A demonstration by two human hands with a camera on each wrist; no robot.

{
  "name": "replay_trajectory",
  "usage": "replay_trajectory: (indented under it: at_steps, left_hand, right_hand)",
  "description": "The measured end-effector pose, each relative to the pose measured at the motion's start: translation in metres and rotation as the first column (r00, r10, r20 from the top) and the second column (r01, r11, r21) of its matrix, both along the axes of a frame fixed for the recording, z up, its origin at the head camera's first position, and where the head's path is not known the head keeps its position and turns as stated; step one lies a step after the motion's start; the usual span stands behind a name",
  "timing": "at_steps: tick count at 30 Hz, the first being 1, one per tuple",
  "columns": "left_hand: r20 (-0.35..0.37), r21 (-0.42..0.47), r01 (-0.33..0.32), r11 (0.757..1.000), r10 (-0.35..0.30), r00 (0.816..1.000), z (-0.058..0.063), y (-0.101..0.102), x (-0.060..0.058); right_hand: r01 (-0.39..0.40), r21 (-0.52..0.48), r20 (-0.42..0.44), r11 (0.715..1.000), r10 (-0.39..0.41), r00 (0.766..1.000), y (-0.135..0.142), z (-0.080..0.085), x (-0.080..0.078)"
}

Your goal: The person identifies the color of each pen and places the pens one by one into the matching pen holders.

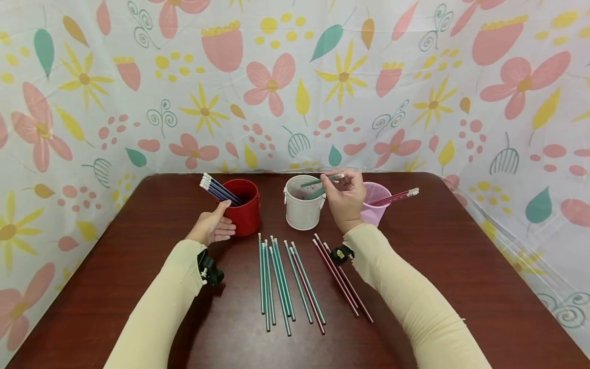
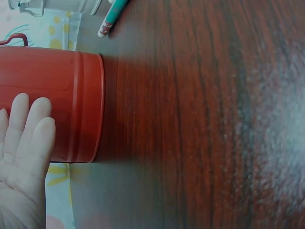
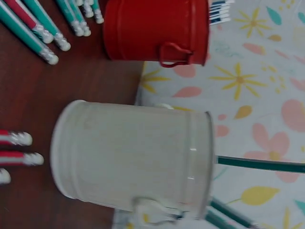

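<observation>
My right hand [image 1: 345, 197] pinches a green pencil [image 1: 312, 182] over the mouth of the white bucket [image 1: 301, 210]. Another green pencil [image 1: 315, 193] leans inside that bucket, partly hidden by the hand. In the right wrist view green pencils [image 3: 262, 164] stick out past the bucket's rim; the hand itself is out of that picture. My left hand [image 1: 213, 225] lies against the side of the red bucket [image 1: 244, 218], its fingers fairly straight in the left wrist view. Dark blue pencils [image 1: 218, 188] with white erasers lean out of the red bucket.
A pink mesh cup [image 1: 372, 212] holding red pencils [image 1: 396, 197] stands behind the right hand. Several green pencils [image 1: 278, 282] lie on the brown table [image 1: 115, 287], with a red pencil [image 1: 307, 289] among them. More red pencils [image 1: 338, 279] lie farther right. Patterned cloth surrounds the table.
</observation>
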State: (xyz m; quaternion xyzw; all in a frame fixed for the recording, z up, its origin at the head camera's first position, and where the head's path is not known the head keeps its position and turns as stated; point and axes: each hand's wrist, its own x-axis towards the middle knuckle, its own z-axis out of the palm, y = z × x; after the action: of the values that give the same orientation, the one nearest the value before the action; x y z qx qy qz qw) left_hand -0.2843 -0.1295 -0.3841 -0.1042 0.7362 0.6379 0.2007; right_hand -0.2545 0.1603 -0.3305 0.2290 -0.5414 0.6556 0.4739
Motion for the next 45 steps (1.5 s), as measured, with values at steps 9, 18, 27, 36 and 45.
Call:
replay_trajectory:
  at_steps: [9, 18, 27, 36, 45]
  left_hand:
    - [-0.003, 0.028, -0.037, 0.999, 0.037, 0.999, 0.001, 0.001, 0.0]
    - [-0.006, 0.02, -0.033, 0.999, 0.034, 0.999, 0.001, 0.001, 0.0]
    - [-0.009, 0.01, -0.027, 1.0, 0.027, 1.0, -0.001, 0.001, 0.0]
    - [-0.008, 0.002, -0.017, 1.0, 0.017, 1.0, -0.003, 0.0, -0.001]
    - [-0.005, -0.001, -0.027, 1.0, 0.027, 1.0, -0.002, 0.003, -0.001]
  right_hand:
    - [0.071, -0.092, 0.207, 0.993, -0.051, 0.977, 0.002, -0.02, -0.006]
    - [0.15, -0.098, 0.342, 0.984, -0.109, 0.934, 0.007, -0.037, -0.012]
    - [0.22, -0.006, 0.46, 0.976, -0.192, 0.867, 0.013, -0.046, -0.014]
    - [0.183, 0.077, 0.544, 0.98, -0.195, 0.816, 0.017, -0.048, -0.016]
    - [0.185, 0.079, 0.612, 0.98, -0.194, 0.766, 0.022, -0.054, -0.022]
